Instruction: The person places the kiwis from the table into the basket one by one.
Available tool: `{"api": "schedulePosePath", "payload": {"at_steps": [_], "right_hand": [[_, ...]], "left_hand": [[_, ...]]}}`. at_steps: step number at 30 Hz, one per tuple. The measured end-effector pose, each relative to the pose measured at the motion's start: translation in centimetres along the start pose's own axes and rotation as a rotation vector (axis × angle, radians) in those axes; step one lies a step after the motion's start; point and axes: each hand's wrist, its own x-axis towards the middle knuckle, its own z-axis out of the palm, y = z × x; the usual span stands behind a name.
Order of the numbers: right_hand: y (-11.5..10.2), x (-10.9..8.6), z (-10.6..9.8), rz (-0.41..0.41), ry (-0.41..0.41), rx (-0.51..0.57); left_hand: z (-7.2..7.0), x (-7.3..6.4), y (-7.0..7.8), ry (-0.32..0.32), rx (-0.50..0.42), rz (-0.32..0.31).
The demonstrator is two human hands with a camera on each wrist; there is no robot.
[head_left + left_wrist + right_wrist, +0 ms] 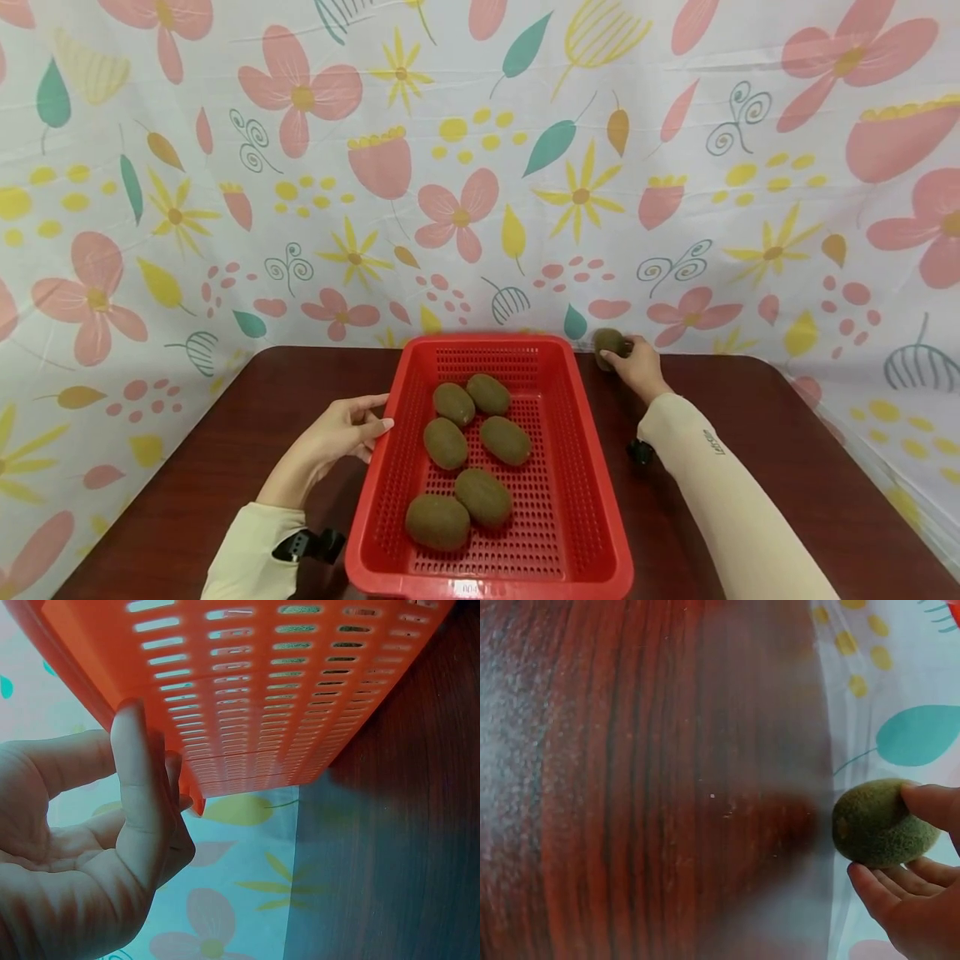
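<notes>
At the far right of the red basket, my right hand (637,367) holds a brown fuzzy kiwi (611,346) between thumb and fingers. The right wrist view shows this kiwi (881,825) in the fingertips, near the table's back edge. My left hand (341,433) is beside the left rim of the red plastic basket (611,517), its fingertips right at the rim. From the left wrist, my left hand (112,825) appears with its thumb against the basket's outer side (255,697). Several kiwis (506,440) lie inside the basket, mostly toward its left side.
The basket stands on a dark reddish-brown wooden table (300,375). Behind the table hangs a white cloth (517,250) printed with flowers and leaves, close against the back edge. Black straps (307,546) circle the wrists over pale sleeves.
</notes>
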Motion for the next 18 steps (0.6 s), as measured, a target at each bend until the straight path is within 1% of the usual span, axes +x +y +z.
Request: {"api": "schedulePosePath", "payload": {"at_steps": [2, 5, 12, 18], "right_hand": [[-0.3, 0.0, -0.3, 0.0, -0.009, 0.012], [-0.6, -0.1, -0.8, 0.022, -0.047, 0.038], [-1.8, -0.7, -2.6, 0.107, -0.162, 0.199], [-2.9, -1.2, -4.0, 0.137, -0.215, 0.24]], "left_hand": [[0.0, 0.0, 0.0, -0.001, 0.001, 0.002], [0.1, 0.0, 0.0, -0.003, 0.002, 0.001], [0.1, -0.1, 0.2, -0.005, 0.009, 0.007], [0.0, -0.1, 0.1, -0.006, 0.008, 0.005]]}}
